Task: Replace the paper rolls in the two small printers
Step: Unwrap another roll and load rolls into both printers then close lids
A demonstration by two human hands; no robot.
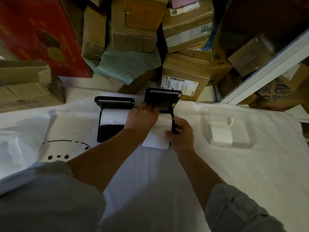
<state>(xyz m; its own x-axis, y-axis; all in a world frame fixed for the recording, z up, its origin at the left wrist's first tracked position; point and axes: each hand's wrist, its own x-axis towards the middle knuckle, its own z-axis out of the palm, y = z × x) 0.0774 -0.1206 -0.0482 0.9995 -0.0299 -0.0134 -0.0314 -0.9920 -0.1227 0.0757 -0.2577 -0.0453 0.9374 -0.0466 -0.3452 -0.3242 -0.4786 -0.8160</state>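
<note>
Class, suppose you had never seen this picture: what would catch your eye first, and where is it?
First, the two hands at the centre: the left hand rests on the right printer, whose lid stands open, while the right hand pinches the white paper strip trailing from it. Just left sits a second open printer with a paper roll inside. Behind, stacked cardboard boxes crowd the top, beside a red box.

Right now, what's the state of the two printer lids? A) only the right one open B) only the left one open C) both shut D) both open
D: the left printer and the right printer both have their lids flipped up at the back, with white paper showing in each; the left hand and right hand are both at the right printer.
</note>
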